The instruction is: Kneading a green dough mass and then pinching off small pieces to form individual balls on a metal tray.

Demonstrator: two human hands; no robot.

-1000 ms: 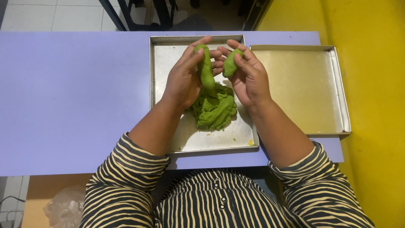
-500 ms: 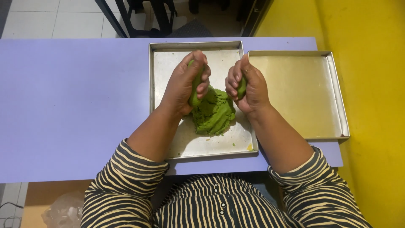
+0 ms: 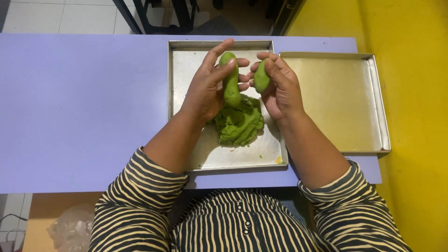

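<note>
Dough roll (image 3: 230, 79) lies across left fingers (image 3: 224, 70), lump (image 3: 261, 76) in right fingers (image 3: 275, 65)

Lilac table (image 3: 84, 102), two metal trays (image 3: 219, 156) (image 3: 336, 102) side by side

Long green dough piece (image 3: 230, 79) is standing nearly upright in left hand (image 3: 205, 88). Smaller oval piece (image 3: 261, 76) is sitting in right hand (image 3: 280, 88), just beside it. Dough mound (image 3: 240, 123) is lying below both, on metal tray (image 3: 186, 70).
</note>
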